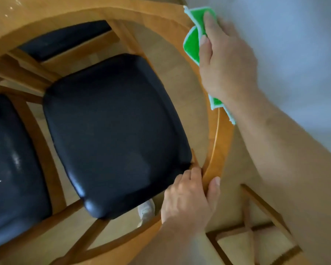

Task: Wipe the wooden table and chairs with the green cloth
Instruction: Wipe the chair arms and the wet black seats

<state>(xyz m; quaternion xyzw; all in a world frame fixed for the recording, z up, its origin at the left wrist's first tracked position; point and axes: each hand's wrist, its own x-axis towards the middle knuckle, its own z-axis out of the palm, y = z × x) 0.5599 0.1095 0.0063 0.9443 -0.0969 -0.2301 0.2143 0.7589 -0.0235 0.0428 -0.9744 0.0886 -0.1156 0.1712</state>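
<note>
Up at the right, the right hand (pixel 225 60) presses the green cloth (pixel 192 43) against the curved wooden back rail of the chair (pixel 217 142), fingers fairly straight and spread over the fabric, with the cloth bunched beneath the palm and a pale-edged corner poking out below the wrist. Lower down, the left hand (pixel 187 199) grips the same rail where it meets the seat corner, thumb on the outer face and the other fingers curled round the inner side. The two hands are well apart along the rail. Between them sits the chair's seat cushion (pixel 113 134), a black, smooth, slightly shiny pad with rounded corners. A second black seat (pixel 11 165) lies just beside it at the left, dotted with pale specks, and a third dark seat (pixel 65 39) shows farther back under the edge of the wooden table (pixel 27 22), whose glossy honey-coloured top fills the upper left corner. Crossed wooden chair braces (pixel 250 230) stand at the lower right. A white shoe (pixel 146 209) peeks out below the seat on the light wood floor (pixel 172 73).
</note>
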